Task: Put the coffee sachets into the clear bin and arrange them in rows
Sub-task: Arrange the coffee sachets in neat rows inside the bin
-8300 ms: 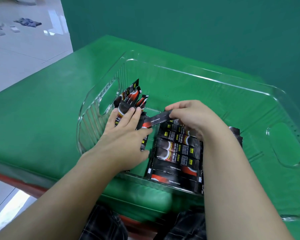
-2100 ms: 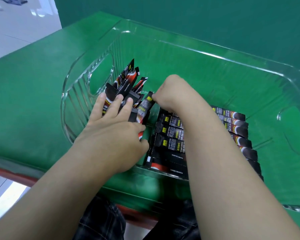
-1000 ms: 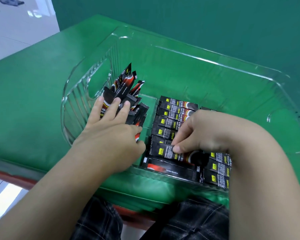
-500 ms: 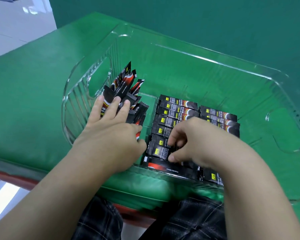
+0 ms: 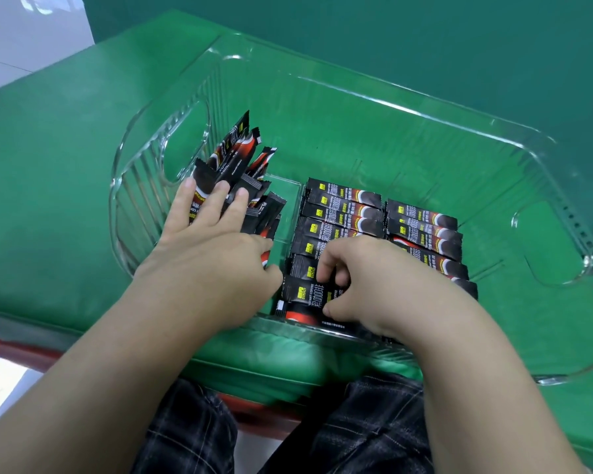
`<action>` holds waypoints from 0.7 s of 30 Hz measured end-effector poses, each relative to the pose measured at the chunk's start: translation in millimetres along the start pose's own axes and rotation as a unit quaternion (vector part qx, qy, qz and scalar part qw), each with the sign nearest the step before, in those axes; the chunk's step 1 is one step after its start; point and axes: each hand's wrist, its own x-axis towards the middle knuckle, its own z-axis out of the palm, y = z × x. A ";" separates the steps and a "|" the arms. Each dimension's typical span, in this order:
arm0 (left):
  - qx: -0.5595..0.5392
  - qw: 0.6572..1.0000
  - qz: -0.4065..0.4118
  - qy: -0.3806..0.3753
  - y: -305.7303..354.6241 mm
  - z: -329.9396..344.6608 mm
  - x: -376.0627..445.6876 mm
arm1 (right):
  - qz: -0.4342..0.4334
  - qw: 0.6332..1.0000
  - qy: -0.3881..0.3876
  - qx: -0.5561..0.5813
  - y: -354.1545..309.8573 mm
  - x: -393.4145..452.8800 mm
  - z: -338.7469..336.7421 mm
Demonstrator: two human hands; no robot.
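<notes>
The right hand (image 5: pixel 367 285) is curled, knuckles up, its fingertips (image 5: pixel 324 268) bent down onto the flat sachets (image 5: pixel 314 292) at the near wall of the clear bin (image 5: pixel 408 107); thumb and fingers look pinched on one of these sachets, though the hand itself hides whether the grip is closed on it. The left hand (image 5: pixel 213 265) lies flat with its fingers stretched out, palm down, pressing on the loose bundle of sachets (image 5: pixel 235 169) at the bin's left end; it closes around nothing. That bundle leans tilted against the left wall beside the oval handle cut-out (image 5: pixel 185 145), the sachets fanned and overlapping rather than lined up. To the right of the bundle, on the bin floor, a first row of sachets (image 5: pixel 343 206) lies flat, stacked side by side from the near wall toward the far wall, yellow labels to the left. Just beside it, further right, a second row (image 5: pixel 425 230) lies the same way, its near end hidden under the right forearm. The bin's right half holds no sachets in view. The bin stands on a green bench (image 5: pixel 48 186), its near wall at the bench edge, above the person's checked trousers (image 5: pixel 367 425).
</notes>
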 end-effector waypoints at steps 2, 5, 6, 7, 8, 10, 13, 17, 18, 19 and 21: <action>0.000 1.000 0.000 -0.001 -0.7 0.5 0.2 | 0.007 1.000 0.005 0.000 1.8 1.5 0.8; 0.002 1.000 0.001 0.002 -1.3 0.9 0.3 | 0.013 1.000 0.010 0.011 4.2 2.8 0.8; 0.003 1.000 0.001 0.001 -1.2 0.9 0.3 | 0.012 1.000 0.008 0.023 4.0 3.1 -0.1; 0.003 1.000 0.000 0.001 -0.8 0.8 0.3 | 0.008 0.999 0.007 0.042 3.3 4.0 -2.1; 0.003 1.000 0.000 0.002 -0.4 0.6 0.4 | 0.003 0.998 0.010 0.065 1.8 5.8 -5.0; 0.000 1.000 -0.002 0.002 -0.1 0.8 0.4 | -0.010 0.994 0.031 0.103 -2.2 13.8 -13.8; -0.005 1.000 -0.002 0.006 -0.6 2.0 1.1 | -0.029 0.992 0.055 0.108 -11.1 36.6 -30.8; -0.009 1.000 0.000 0.016 0.1 1.7 0.2 | -0.044 0.999 0.016 0.023 -27.7 74.4 -42.1; -0.011 1.000 0.001 0.019 0.4 1.6 0.1 | -0.044 0.999 0.008 0.000 -31.6 83.0 -41.1; -0.014 1.000 0.002 0.022 0.3 1.8 0.1 | -0.044 0.999 0.004 -0.021 -35.5 89.9 -39.6; -0.017 0.999 0.002 0.029 0.2 2.9 0.5 | -0.048 0.998 0.002 -0.042 -40.5 100.0 -35.3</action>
